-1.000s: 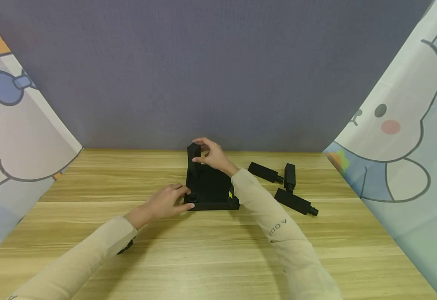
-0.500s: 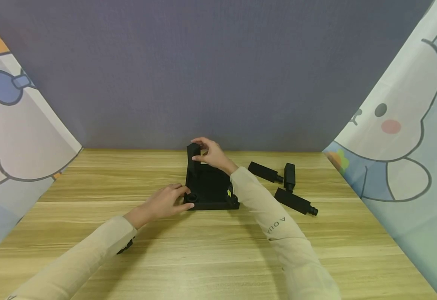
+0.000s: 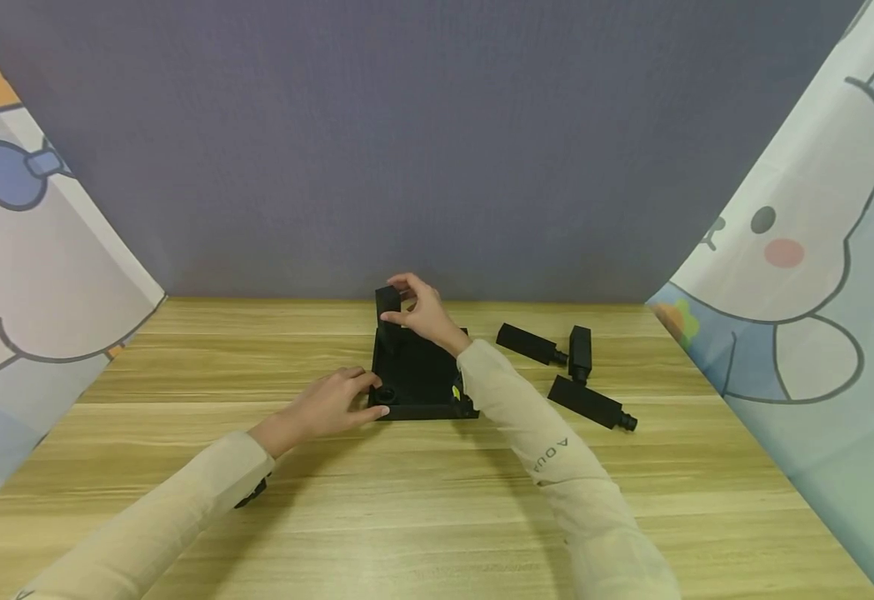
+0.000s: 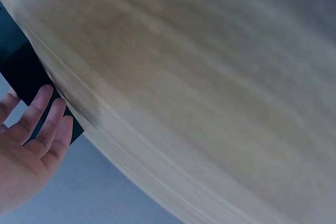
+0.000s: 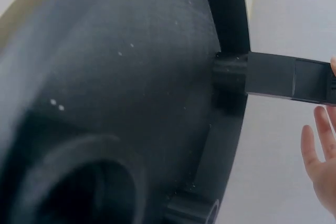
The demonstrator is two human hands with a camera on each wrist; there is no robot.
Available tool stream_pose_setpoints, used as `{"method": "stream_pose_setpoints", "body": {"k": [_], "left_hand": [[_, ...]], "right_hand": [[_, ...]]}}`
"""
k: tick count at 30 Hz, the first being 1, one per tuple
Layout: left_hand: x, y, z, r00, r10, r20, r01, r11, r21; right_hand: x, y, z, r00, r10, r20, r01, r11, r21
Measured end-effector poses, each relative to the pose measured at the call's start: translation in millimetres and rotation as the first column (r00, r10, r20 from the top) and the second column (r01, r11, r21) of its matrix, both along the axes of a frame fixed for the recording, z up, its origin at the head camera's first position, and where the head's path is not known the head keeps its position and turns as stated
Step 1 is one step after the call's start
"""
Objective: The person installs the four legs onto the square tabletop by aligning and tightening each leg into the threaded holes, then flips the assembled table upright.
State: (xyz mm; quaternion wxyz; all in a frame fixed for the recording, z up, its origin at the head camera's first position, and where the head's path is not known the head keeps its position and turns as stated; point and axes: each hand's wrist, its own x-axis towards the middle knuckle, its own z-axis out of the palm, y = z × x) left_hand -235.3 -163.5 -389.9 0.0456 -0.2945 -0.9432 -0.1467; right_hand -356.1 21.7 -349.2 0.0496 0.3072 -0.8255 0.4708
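Observation:
A shallow black square base (image 3: 423, 367) with raised edges and round corner sockets lies on the table. At its back left corner a square black leg (image 3: 388, 307) stands upright. My right hand (image 3: 425, 312) pinches the leg's upper part between thumb and fingers. In the right wrist view the leg (image 5: 273, 76) meets the base's corner socket, and part of the right hand (image 5: 323, 156) shows at the edge. My left hand (image 3: 332, 404) holds the front left corner, beside a round socket (image 3: 385, 396). In the left wrist view its fingertips (image 4: 56, 107) rest against the base's dark side.
To the right lie three more square black legs with narrow round ends: one at the back (image 3: 526, 343), one pointing forward (image 3: 580, 354) and one nearest (image 3: 586, 402). A grey panel (image 3: 407, 150) rises behind the wood-grain table (image 3: 407, 517).
The upright leg has turned a little about its length, so a flat side faces forward. My right thumb and forearm have shifted slightly left. The left hand keeps still.

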Motion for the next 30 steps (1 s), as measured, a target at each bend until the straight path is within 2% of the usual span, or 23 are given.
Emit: {"method": "stream_pose_setpoints", "body": {"k": [12,17,25,30], "left_hand": [[0.4,-0.2,0.2,1.0,-0.01,-0.01,0.01,1.0,0.005],[-0.1,-0.4,-0.5,1.0,-0.007,-0.006,0.007,1.0,-0.001],[0.5,-0.1,-0.5,1.0,-0.004,-0.004,0.004,1.0,0.005],[0.5,0.3,-1.4,1.0,-0.003,-0.017,0.003,1.0,0.003]], "right_hand": [[-5.8,7,15.0,0.995,0.086,0.043,-0.09,0.992,0.087],[-4.3,6,13.5,0.997,0.064,0.05,-0.067,0.996,0.064],[1.2,2,3.5,0.999,-0.029,0.02,0.029,1.0,-0.006],[2.3,2,0.8,0.999,-0.035,0.013,0.035,0.999,-0.032]]}}
